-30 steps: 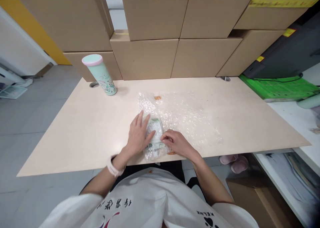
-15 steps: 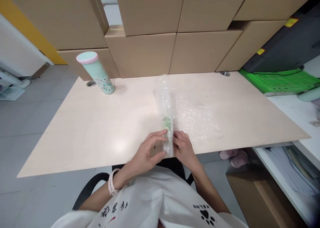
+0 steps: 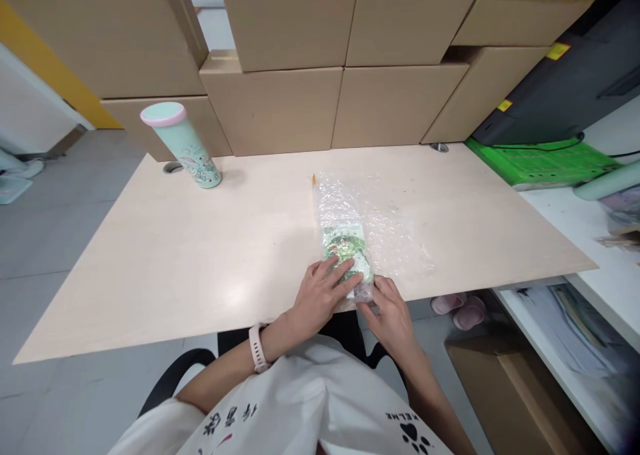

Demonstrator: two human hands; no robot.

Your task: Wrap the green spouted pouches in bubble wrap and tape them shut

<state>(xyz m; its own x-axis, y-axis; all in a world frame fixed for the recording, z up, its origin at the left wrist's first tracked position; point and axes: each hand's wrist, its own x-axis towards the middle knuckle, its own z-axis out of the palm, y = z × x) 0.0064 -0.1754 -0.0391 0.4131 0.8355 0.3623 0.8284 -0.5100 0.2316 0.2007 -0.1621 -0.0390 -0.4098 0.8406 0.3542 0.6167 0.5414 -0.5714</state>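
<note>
A green and white printed packet [image 3: 345,242] lies on the table near its front edge, under clear bubble wrap [image 3: 336,198]. Part of the wrap stretches beyond the packet and spreads flat to its right. My left hand [image 3: 325,288] rests on the near half of the packet, fingers stretched and spread. At the packet's near right corner, my right hand [image 3: 391,312] has its thumb and fingers closed on the wrap's edge. My fingers hide some of the packet's print.
A mint tumbler with a pink rim [image 3: 187,148] stands on the table [image 3: 225,242] at the back left. Cardboard boxes [image 3: 280,108] line the back edge. To the right are a green crate [image 3: 540,165] and a white shelf [image 3: 575,218].
The wrapped packet, edge-on before, now lies flat with its printed face up. My left hand has moved right onto it, and my right hand has shifted slightly right.
</note>
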